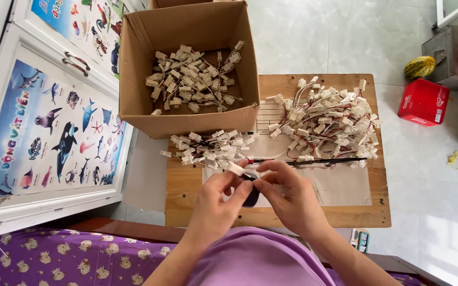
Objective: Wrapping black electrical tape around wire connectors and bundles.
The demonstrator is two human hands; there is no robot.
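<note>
My left hand (219, 198) pinches a small white plastic connector (235, 169) with red and white wires, just above the near edge of a wooden table (186, 196). My right hand (287, 193) meets it fingertip to fingertip and grips the same piece. A small dark object (252, 197) shows between and under the two hands; what it is cannot be told. A small heap of wired connectors (208, 148) lies just beyond the left hand. A larger tangle of wired connectors (327, 122) lies at the table's far right.
An open cardboard box (133, 69) at the far left holds several loose white connectors (192, 79). White cabinet doors with sea-animal posters (49, 127) stand on the left. A red box (423, 101), a metal box and fruit sit on the tiled floor at right.
</note>
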